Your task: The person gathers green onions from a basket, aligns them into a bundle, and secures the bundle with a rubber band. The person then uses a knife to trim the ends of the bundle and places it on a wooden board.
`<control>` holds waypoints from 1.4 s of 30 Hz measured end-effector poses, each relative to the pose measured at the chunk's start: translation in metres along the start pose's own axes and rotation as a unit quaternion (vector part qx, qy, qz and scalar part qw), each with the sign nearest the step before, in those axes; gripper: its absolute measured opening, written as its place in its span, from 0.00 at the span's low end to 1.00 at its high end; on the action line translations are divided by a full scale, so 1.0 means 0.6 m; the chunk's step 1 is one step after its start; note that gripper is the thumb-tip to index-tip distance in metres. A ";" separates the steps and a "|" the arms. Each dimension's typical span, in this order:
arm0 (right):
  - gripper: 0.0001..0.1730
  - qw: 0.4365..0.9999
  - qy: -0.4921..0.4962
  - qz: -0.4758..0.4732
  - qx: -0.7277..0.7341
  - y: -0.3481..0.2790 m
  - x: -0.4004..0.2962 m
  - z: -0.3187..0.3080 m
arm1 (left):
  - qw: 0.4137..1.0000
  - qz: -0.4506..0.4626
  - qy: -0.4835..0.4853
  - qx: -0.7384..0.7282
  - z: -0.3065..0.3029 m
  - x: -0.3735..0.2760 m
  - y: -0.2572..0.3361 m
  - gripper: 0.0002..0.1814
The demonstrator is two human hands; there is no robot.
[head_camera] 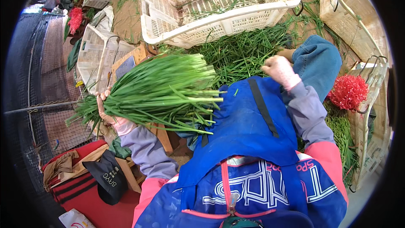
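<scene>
A large bunch of long green leafy stalks, which look like garlic chives (161, 85), lies across the left of my lap. Its pale cut ends point right, and their edges are blurred. My left hand (106, 106) grips the bunch near its leafy tips at the left. Over my right knee, by the blue apron (246, 114), my right hand (280, 69) is raised with its fingers curled; whether anything is inside them cannot be seen. A heap of loose green leaves (243, 50) lies on the ground beyond the apron.
A white plastic crate (218, 22) with leaf scraps stands ahead. More crates stand at left (95, 57) and right (351, 22). Red ties (349, 91) hang at the right crate's edge, above green bundles (338, 129). A black cap (107, 177) rests on red cloth at lower left. A metal bar (41, 107) crosses the netting.
</scene>
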State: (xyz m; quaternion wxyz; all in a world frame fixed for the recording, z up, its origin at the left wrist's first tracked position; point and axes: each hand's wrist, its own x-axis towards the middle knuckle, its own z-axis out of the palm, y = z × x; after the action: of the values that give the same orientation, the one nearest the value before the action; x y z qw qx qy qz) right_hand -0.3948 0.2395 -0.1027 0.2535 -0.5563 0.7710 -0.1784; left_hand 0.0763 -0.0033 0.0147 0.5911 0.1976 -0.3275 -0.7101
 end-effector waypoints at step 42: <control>0.08 0.907 -0.034 -0.374 -0.191 -0.129 0.021 0.078 | 0.947 -0.134 0.232 0.179 -0.006 0.219 -0.022 0.09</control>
State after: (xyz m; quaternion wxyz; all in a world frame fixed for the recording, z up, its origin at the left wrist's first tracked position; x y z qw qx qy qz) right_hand -0.3108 0.2033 -0.0999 0.0832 -0.8473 0.5166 -0.0908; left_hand 0.0403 -0.1304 0.0169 0.5051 0.5017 -0.2730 -0.6471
